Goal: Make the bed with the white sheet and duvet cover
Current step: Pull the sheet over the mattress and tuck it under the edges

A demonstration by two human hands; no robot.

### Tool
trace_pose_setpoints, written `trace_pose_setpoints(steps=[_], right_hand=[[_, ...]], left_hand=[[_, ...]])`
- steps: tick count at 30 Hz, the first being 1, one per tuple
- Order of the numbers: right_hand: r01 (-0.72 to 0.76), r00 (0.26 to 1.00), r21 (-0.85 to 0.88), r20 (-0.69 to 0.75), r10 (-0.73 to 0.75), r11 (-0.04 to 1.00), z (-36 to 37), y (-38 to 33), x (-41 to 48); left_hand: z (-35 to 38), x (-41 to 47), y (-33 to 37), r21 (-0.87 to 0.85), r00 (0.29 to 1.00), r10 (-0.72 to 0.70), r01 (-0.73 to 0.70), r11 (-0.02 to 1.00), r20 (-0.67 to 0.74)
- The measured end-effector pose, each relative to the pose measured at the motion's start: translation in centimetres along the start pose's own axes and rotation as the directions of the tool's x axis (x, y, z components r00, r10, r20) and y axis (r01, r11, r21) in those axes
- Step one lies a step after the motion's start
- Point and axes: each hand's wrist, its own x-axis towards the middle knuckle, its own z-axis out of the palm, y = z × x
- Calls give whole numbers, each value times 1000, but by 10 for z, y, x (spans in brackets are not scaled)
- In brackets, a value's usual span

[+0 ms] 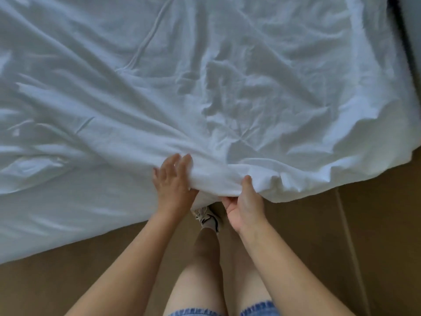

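Brown floor (68, 281) fills the bottom of the frame, where the person's bare legs rise from the lower edge in denim shorts (257, 310), with one light shoe (208, 218) showing between the forearms. Just above the shoe, at lower centre, the right hand (246, 206) pinches the near hem of the white duvet cover (250, 99), thumb on top of the fold and fingers curled up beneath it. Just to its left, the left hand (174, 183) lies on the same hem with its fingers nearly straight and spread, resting on top of the cloth and gripping nothing. From the two hands the hem runs rightward as a puffy rolled edge hanging over the floor. At lower left a flatter white layer, apparently the white sheet (57, 213), slopes down to the floor. Beyond, the creased cover spreads across the whole upper frame, up to a dark strip (407, 42) at the upper right.
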Motion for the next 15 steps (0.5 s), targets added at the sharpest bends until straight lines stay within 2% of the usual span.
trace_pose_setpoints(steps=[1,3,6,10,12,15], right_hand=[[-33,999,58,-21,35,998,-7,-2,-2],[-73,997,88,-17,75,993,-17,-5,-3],[-94,991,-41,93,98,995,-15,-2,-3],[-77,966,-291,214,143,954,16,20,4],[-55,972,-384,193,138,922,31,34,9],[-75,985,-392,114,129,917,44,47,13]], left_hand=[[-3,12,1,59,999,25,-28,998,44],[-13,35,6,173,968,56,-100,980,244],[-29,56,2,268,869,40,-195,943,493],[-44,59,-10,193,842,37,-166,967,538],[-49,53,-12,126,829,30,-120,985,559],[-53,40,-20,58,845,31,-73,996,534]])
